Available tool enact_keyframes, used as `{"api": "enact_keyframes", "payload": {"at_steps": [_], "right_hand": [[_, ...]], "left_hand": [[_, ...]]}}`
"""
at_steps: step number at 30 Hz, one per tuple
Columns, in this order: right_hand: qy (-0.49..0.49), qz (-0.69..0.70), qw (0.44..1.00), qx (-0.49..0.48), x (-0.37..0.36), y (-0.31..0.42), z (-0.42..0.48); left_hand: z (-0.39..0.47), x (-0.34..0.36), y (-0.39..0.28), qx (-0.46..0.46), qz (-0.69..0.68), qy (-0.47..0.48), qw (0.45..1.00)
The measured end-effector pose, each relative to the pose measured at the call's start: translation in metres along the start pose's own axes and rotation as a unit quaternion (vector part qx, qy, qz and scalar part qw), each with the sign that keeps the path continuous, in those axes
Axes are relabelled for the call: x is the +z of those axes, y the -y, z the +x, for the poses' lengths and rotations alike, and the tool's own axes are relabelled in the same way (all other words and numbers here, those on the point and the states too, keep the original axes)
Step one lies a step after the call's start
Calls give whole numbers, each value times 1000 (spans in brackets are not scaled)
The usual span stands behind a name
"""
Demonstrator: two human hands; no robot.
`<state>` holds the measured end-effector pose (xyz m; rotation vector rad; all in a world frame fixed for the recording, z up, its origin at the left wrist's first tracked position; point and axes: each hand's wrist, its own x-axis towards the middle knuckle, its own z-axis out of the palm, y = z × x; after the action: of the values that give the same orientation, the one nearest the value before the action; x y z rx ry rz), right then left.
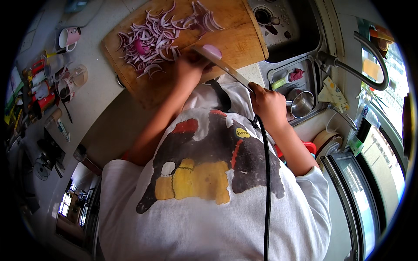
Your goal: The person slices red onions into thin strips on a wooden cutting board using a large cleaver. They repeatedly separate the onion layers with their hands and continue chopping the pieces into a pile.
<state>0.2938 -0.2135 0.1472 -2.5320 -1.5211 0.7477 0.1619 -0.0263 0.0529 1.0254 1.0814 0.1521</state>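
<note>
My right hand grips the handle of a kitchen knife, whose blade slants up and left across the near part of a wooden cutting board. Against the blade's far side shows a piece of red onion. Curled around the onion's near side is my left hand; its fingertips are in shadow and partly hidden by the blade. A loose heap of sliced red onion covers the board's left half, with a smaller bunch of slices near the far edge.
Right of the board is a steel sink with a curved faucet; a small metal pot sits in its tray. On the left counter stand a pink mug and several cups and jars. A black cable hangs down my shirt.
</note>
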Motion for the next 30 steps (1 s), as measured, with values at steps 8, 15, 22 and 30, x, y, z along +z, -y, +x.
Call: {"api": "enact_keyframes", "payload": {"at_steps": [8, 15, 22, 30], "right_hand": [[43, -16, 999, 14, 2, 6, 4], [70, -44, 996, 30, 21, 4, 13], [64, -38, 997, 23, 54, -8, 32], [4, 39, 999, 31, 50, -13, 37]], "left_hand": [[0, 8, -8, 67, 60, -8, 996], [-2, 11, -17, 69, 24, -6, 997], [12, 0, 13, 35, 52, 12, 998], [8, -34, 23, 16, 31, 17, 999]]}}
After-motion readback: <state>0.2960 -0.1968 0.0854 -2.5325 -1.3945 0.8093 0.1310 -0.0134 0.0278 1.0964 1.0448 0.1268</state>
